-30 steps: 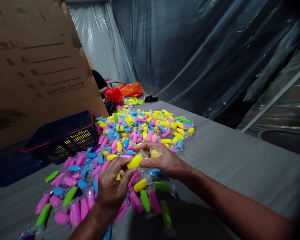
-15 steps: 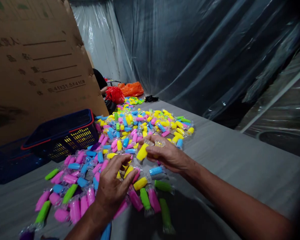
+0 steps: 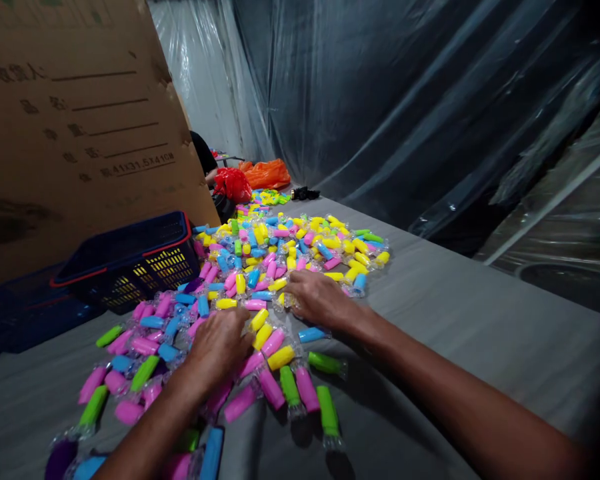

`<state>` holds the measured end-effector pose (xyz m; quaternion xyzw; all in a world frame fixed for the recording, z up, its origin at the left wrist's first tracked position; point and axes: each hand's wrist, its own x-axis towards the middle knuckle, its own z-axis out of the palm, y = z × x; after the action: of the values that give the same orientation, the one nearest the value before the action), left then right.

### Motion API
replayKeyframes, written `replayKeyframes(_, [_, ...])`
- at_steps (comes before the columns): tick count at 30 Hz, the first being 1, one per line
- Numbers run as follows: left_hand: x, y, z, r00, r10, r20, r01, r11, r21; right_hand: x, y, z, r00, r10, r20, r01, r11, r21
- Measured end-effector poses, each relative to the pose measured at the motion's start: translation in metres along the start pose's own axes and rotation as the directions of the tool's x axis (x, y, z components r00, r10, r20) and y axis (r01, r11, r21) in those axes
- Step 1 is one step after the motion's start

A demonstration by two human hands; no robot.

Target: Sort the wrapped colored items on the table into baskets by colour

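Small pink, yellow, blue and green rolls in clear twisted wrap lie scattered over the grey table (image 3: 430, 293). My left hand (image 3: 223, 343) rests low among them, palm down with its fingers bent. Its fingertips are hidden, beside a yellow wrapped roll (image 3: 259, 320) and a pink wrapped roll (image 3: 273, 342). Farther forward and to the right, my right hand (image 3: 317, 299) reaches down to the edge of the main heap. Its fingers are closed around a yellow wrapped roll (image 3: 282, 300), mostly covered by the hand. A blue wrapped roll (image 3: 312, 335) lies just below its wrist.
A dark blue basket with a red rim (image 3: 167, 249) stands on the left, before a tall cardboard panel (image 3: 95, 147). Red (image 3: 233, 185) and orange (image 3: 267, 175) plastic bags lie at the far end, near a person's dark sleeve (image 3: 203, 153). Plastic sheeting (image 3: 380, 100) hangs behind.
My right hand has lowered the yellow wrapped roll from above the table to the heap. My left hand has turned palm down, its spread fingers drawing in. The view has shifted slightly.
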<state>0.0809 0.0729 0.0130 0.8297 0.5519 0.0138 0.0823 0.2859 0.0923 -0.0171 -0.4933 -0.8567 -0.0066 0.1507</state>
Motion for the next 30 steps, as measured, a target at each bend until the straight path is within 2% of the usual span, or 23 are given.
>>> replayKeyframes(4, [0.008, 0.005, 0.004, 0.998, -0.016, 0.056, 0.009, 0.992, 0.122, 0.005, -0.002, 0.007, 0.999, -0.014, 0.029, 0.016, 0.997, -0.070])
replayKeyframes(13, [0.015, 0.008, 0.010, 0.998, -0.027, 0.056, 0.018, 0.989, 0.147, 0.007, 0.003, 0.020, 0.995, -0.091, -0.037, 0.088, 0.993, -0.075])
replayKeyframes(16, [0.010, 0.010, 0.011, 0.999, -0.024, 0.034, 0.020, 0.992, 0.122, 0.000, 0.004, 0.023, 0.989, -0.118, -0.094, 0.123, 0.991, 0.046])
replayKeyframes(19, [-0.001, 0.005, 0.002, 0.998, 0.022, -0.051, -0.022, 1.000, 0.005, -0.009, 0.006, 0.019, 0.974, -0.046, -0.223, 0.122, 0.931, 0.344])
replayKeyframes(21, [-0.010, -0.010, -0.013, 0.978, 0.046, -0.205, -0.072, 0.990, -0.118, -0.009, 0.004, 0.008, 0.963, 0.099, -0.250, 0.052, 0.844, 0.533])
replayKeyframes(23, [-0.014, -0.037, -0.036, 0.919, 0.018, -0.393, -0.104, 0.974, -0.199, 0.002, -0.004, -0.010, 0.953, 0.211, -0.218, -0.030, 0.779, 0.626])
replayKeyframes(24, [-0.014, -0.055, -0.049, 0.882, -0.016, -0.471, -0.097, 0.971, -0.217, 0.013, -0.011, -0.020, 0.953, 0.224, -0.204, -0.043, 0.766, 0.642])
replayKeyframes(25, [-0.013, -0.074, -0.063, 0.849, -0.060, -0.525, -0.070, 0.972, -0.223, 0.028, -0.019, -0.030, 0.959, 0.202, -0.197, -0.028, 0.764, 0.645])
replayKeyframes(27, [-0.007, -0.111, -0.090, 0.800, -0.164, -0.577, 0.051, 0.977, -0.207, 0.068, -0.039, -0.047, 0.968, 0.092, -0.233, 0.082, 0.761, 0.643])
replayKeyframes(30, [0.007, -0.157, -0.121, 0.790, -0.256, -0.557, 0.233, 0.966, -0.113, 0.141, -0.070, -0.060, 0.957, -0.020, -0.288, 0.198, 0.772, 0.604])
